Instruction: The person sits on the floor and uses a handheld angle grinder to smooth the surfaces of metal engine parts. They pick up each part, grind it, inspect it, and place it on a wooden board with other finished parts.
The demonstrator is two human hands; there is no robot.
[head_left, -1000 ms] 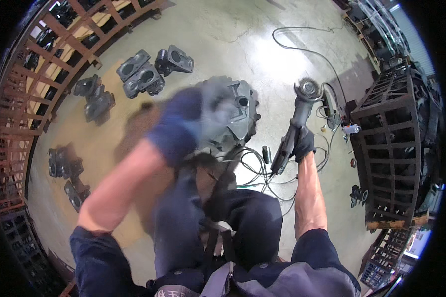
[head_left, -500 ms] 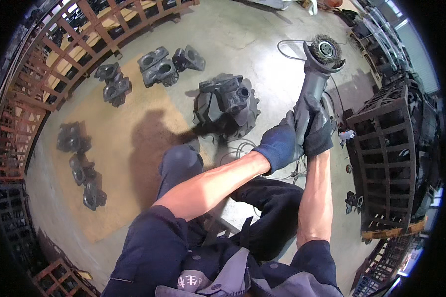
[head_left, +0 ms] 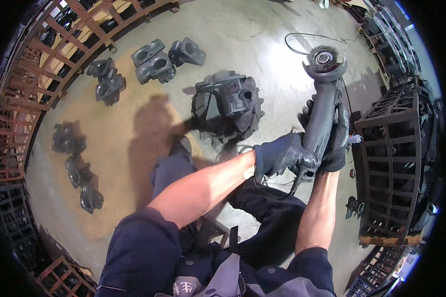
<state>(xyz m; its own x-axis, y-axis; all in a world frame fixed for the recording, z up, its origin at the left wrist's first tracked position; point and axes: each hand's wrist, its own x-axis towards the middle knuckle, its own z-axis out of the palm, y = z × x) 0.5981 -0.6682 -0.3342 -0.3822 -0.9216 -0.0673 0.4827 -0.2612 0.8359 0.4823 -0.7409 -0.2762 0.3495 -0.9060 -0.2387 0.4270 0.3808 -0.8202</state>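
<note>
Fingers: both hands gloved in black, all curled tight round one grinder (head_left: 321, 119).
Left hand (head_left: 282, 156): reaches across the body, clamped on the rear end of the grinder's body, where the cable leaves it.
Right hand (head_left: 334, 141): wrapped round the middle of the same body, just beyond the left hand; the two hands touch or nearly touch.
Grinder: dark grey, held in the air out ahead to the right, tilted away from the person, wire brush (head_left: 325, 58) at the far end, facing up.
Cable (head_left: 302, 37): thin, looping over the floor behind the brush.
Large casting (head_left: 228, 106): dark, toothed rim, on the floor ahead, left of the grinder, apart from it.
Small castings (head_left: 156, 59): dark, lying in groups on the floor, far left and upper left.
Crate (head_left: 391, 158): black metal lattice, right.
Racks (head_left: 39, 69): rust-brown, round the left edge.
Floor (head_left: 134, 128): pale concrete.
</note>
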